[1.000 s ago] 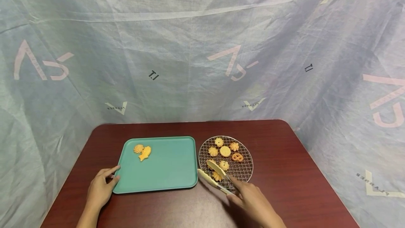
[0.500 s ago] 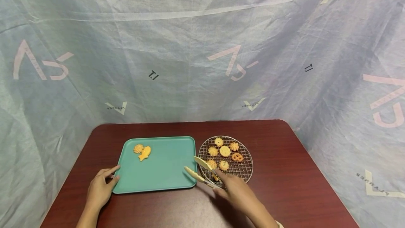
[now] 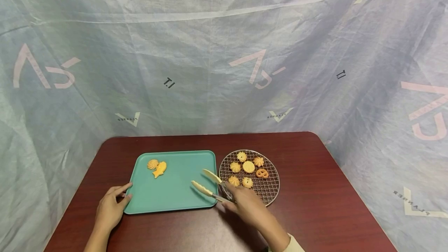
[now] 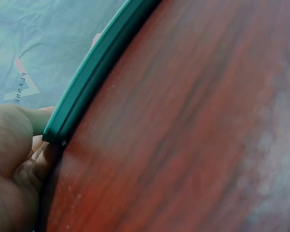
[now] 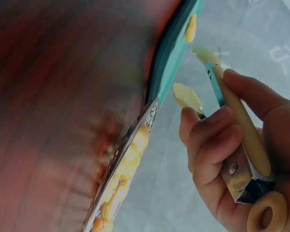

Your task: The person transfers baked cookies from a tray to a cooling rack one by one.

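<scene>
My right hand (image 3: 246, 203) grips a pair of tongs (image 5: 244, 130) with cream tips and handle. The tong tips stand apart over the right side of the green tray (image 3: 175, 193), with nothing seen between them. My left hand (image 3: 111, 207) holds the tray's left edge; in the left wrist view its fingers (image 4: 43, 118) pinch the rim near a corner. On the tray a swirl cookie (image 3: 152, 164) lies against a fish-shaped cookie (image 3: 160, 169). Part of the round wire rack (image 3: 267, 193) is hidden behind my right hand.
The rack stands right beside the tray and bears several flower-shaped cookies (image 3: 241, 156), a round cracker (image 3: 248, 167) and a pretzel (image 3: 261, 173). Both sit on a dark red table (image 3: 304, 189). A grey printed cloth (image 3: 210, 88) hangs behind it.
My right hand has carried the tongs left, from over the rack's near left part to over the tray's right side. The left hand and tray have stayed in place.
</scene>
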Demonstrator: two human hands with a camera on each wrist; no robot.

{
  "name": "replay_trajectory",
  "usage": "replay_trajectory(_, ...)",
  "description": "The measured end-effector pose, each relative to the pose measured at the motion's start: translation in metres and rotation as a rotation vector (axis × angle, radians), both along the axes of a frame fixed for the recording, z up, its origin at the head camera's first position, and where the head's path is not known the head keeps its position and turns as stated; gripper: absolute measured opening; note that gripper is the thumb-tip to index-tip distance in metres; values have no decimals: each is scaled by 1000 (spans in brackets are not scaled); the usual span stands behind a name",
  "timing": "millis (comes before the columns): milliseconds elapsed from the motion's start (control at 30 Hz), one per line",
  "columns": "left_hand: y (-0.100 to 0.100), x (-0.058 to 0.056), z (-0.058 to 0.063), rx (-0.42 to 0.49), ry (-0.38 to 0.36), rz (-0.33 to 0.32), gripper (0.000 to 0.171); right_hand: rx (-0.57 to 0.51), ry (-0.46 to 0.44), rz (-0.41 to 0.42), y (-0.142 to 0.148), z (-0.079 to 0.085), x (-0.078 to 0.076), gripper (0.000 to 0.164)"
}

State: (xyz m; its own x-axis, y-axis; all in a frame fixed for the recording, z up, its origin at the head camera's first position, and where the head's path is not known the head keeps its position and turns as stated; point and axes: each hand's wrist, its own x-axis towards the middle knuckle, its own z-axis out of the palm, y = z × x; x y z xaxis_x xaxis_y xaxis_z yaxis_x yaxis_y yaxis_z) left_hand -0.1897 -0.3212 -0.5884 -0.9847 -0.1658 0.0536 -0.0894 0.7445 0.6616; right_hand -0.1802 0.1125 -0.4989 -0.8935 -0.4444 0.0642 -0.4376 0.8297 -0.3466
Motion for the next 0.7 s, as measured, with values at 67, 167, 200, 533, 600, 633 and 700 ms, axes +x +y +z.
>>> replay_trajectory(67,0,0,0,-2,3,0,44,-2,-3,11,-6,-1,-4,60)
replay_trajectory(167,0,0,0,-1,-2,1,44,-16,2,41,-14,-2,-9,54)
replay_trajectory(200,0,0,0,-2,0,2,44,-17,4,53,-16,-2,-10,53)
replay_trajectory(533,-1,0,-1,0,4,-3,44,36,-22,56,-43,-3,-18,66)
replay_trajectory(600,-1,0,-1,0,2,-3,44,41,-23,64,-48,-4,-20,66)
replay_trajectory(633,-1,0,-1,0,3,-3,44,43,-24,68,-50,-4,-21,66)
replay_trajectory(700,0,0,-1,-2,4,-2,44,52,-18,74,-56,-3,-23,66)
